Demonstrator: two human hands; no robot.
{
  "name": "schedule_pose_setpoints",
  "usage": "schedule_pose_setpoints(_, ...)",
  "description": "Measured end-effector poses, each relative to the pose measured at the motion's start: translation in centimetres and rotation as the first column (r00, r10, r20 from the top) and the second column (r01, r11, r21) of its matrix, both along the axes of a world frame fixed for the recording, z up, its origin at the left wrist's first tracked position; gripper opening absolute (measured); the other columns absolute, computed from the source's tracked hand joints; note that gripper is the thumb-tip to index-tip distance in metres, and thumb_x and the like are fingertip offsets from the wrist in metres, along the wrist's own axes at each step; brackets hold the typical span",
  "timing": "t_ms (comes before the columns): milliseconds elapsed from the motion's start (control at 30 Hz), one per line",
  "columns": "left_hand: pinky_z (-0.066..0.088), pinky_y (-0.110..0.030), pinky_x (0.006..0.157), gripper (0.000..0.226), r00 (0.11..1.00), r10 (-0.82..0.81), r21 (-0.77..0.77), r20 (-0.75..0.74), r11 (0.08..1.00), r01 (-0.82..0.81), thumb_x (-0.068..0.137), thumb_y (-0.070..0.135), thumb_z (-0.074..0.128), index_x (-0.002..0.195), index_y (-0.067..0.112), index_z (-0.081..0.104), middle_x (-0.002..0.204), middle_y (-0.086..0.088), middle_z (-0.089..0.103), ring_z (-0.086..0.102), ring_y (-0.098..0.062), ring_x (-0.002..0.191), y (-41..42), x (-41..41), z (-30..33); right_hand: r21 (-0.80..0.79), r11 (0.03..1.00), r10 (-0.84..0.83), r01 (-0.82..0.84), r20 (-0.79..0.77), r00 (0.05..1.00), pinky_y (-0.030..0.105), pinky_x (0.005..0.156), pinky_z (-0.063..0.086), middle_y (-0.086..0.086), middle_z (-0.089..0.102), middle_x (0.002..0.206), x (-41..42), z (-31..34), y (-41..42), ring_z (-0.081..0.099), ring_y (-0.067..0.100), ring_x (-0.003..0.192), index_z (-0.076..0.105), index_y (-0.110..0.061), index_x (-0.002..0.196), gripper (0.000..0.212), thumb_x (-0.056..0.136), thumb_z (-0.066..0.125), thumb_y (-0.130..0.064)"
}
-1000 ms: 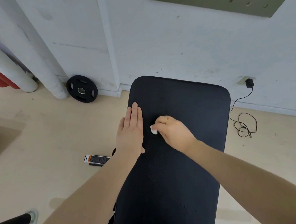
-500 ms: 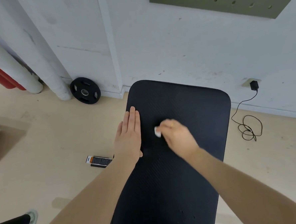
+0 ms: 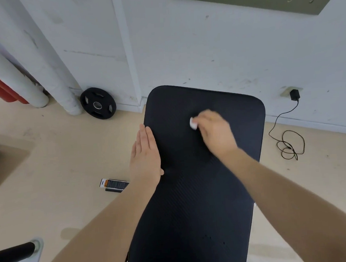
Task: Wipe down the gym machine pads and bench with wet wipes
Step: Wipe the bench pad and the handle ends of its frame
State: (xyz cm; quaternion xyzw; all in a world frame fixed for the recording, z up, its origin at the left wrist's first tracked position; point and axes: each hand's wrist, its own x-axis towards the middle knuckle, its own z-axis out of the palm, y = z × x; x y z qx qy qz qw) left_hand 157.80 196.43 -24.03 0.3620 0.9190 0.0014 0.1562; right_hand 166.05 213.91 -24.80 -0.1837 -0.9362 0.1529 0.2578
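Right hand [image 3: 215, 133] pinches wipe [image 3: 193, 124] mid-bench [image 3: 192, 200]; flat, open-fingered left hand [image 3: 146, 156] rests along its left edge.

The black padded bench [image 3: 192, 200] stands on a beige floor [image 3: 59, 168]. On its pad a left hand [image 3: 146, 155] lies flat at the left edge, and a right hand [image 3: 215, 133] presses a white wipe [image 3: 193, 124] near the far end. Left of the bench, a small box [image 3: 114, 184] lies on the floor; a black weight plate [image 3: 98, 103] leans at the wall.
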Motion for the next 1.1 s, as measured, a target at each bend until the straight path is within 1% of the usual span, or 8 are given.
schedule_pose_setpoints(233,0.011,-0.032,0.116,0.090,0.983,0.176,0.116,0.052,0.977,-0.181,0.089,0.019,0.060,0.145,-0.003,-0.008,0.156,-0.020,0.000,0.005,-0.031,0.145,-0.9,3.1,-0.5,-0.010,0.972,0.229,-0.235,0.258,0.938,0.023,0.048,0.050,0.006,0.061,0.080,4.9,-2.9,-4.6,0.058,0.023,0.067,0.065,-0.009,0.078,0.030,0.059,0.074,0.012)
schedule_pose_setpoints(367,0.008,-0.038,0.119,0.114,0.828,0.388,0.149,0.404,0.865,-0.478,0.078,0.039,0.071,0.144,-0.004,-0.010,0.155,-0.018,-0.014,-0.008,-0.031,0.144,1.2,5.0,-0.5,0.098,0.992,-0.082,0.073,0.095,0.992,0.037,0.062,0.047,0.018,0.060,0.081,1.2,0.9,1.3,0.055,0.035,0.072,0.066,-0.003,0.081,0.017,0.071,0.056,0.007)
schedule_pose_setpoints(500,-0.002,-0.035,0.116,0.122,0.769,0.513,0.147,0.382,0.787,-0.599,0.073,0.047,0.073,0.142,-0.009,-0.011,0.153,-0.023,-0.015,-0.012,-0.034,0.143,3.6,5.3,-1.0,0.052,0.981,-0.191,0.187,0.082,0.978,0.034,0.066,0.044,0.021,0.060,0.091,-0.4,2.0,3.5,0.055,0.036,0.081,0.064,0.004,0.087,0.014,0.078,0.054,0.009)
schedule_pose_setpoints(600,-0.002,-0.035,0.116,0.123,0.762,0.545,0.138,0.349,0.775,-0.617,0.072,0.047,0.073,0.142,-0.010,-0.011,0.153,-0.025,-0.014,-0.011,-0.035,0.143,4.1,5.5,-1.2,0.129,0.987,-0.098,0.093,0.039,0.994,0.029,0.055,0.040,0.015,0.059,0.078,1.2,-0.2,0.8,0.053,0.030,0.064,0.062,-0.002,0.078,0.017,0.067,0.064,0.011)
schedule_pose_setpoints(733,0.001,-0.036,0.116,0.122,0.743,0.554,0.162,0.377,0.750,-0.641,0.073,0.041,0.075,0.143,-0.007,-0.013,0.153,-0.022,-0.016,-0.011,-0.034,0.144,4.2,5.6,-1.3,0.123,0.986,0.090,-0.114,0.184,0.979,0.029,0.061,0.052,0.009,0.058,0.095,6.1,-2.7,-3.6,0.054,0.023,0.075,0.064,-0.004,0.094,0.016,0.080,0.058,-0.009)
schedule_pose_setpoints(867,0.002,-0.037,0.116,0.123,0.723,0.570,0.133,0.390,0.742,-0.657,0.072,0.037,0.076,0.142,-0.008,-0.013,0.153,-0.023,-0.017,-0.011,-0.035,0.143,4.7,5.4,-1.1,0.140,0.976,0.138,-0.170,0.209,0.968,0.025,0.047,0.048,0.010,0.060,0.088,4.8,-2.3,-1.6,0.046,0.019,0.074,0.067,-0.006,0.091,0.024,0.069,0.066,0.004)
schedule_pose_setpoints(1000,0.005,-0.039,0.117,0.123,0.725,0.574,0.137,0.381,0.741,-0.658,0.072,0.037,0.077,0.142,-0.009,-0.014,0.153,-0.023,-0.017,-0.011,-0.036,0.143,4.7,5.4,-1.4,0.119,0.990,-0.088,0.070,0.153,0.984,0.033,0.069,0.047,0.018,0.057,0.099,-0.1,1.7,3.5,0.051,0.032,0.088,0.064,-0.002,0.098,0.025,0.086,0.043,0.000)
schedule_pose_setpoints(1100,0.006,-0.040,0.117,0.123,0.727,0.568,0.150,0.387,0.739,-0.657,0.072,0.038,0.076,0.142,-0.008,-0.014,0.153,-0.023,-0.018,-0.012,-0.035,0.143,4.6,5.5,-1.5,0.097,0.964,-0.258,0.247,0.118,0.959,0.030,0.072,0.036,0.020,0.056,0.099,-1.5,2.9,6.2,0.051,0.034,0.092,0.063,0.001,0.096,0.017,0.086,0.050,0.004)
